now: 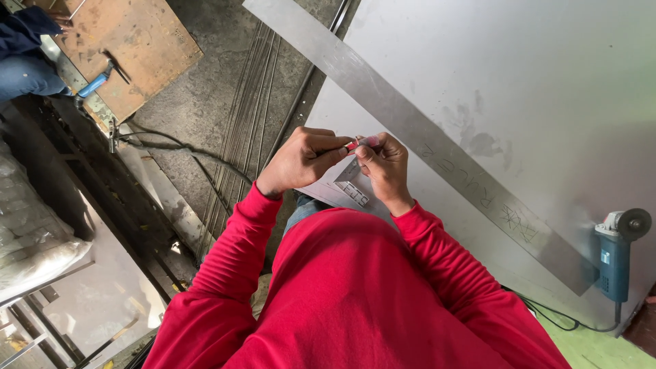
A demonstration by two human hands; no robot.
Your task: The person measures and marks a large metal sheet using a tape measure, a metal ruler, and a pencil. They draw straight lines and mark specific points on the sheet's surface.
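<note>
Both hands meet at centre frame, over the near edge of a large grey metal sheet (533,75) that fills the upper right. The left hand (301,160) is curled closed, thumb and fingers pinching one end of a small red marker (360,143); the right hand (385,167) is likewise closed on the other end, so the marker is held between them, clear of the sheet. Just below the hands lies a small metal offcut (350,184) with markings on it, partly covered by the right hand. A long flat metal strip (410,130) runs diagonally across the sheet from upper centre to lower right, passing just right of the hands. A blue angle grinder (617,253) rests at the strip's lower-right end, its cable (560,318) trailing toward the bottom edge. Thin steel rods (239,116) lie on the concrete floor left of the hands. A rusty plate (130,48) with a blue-handled tool (96,83) occupies the upper left.
</note>
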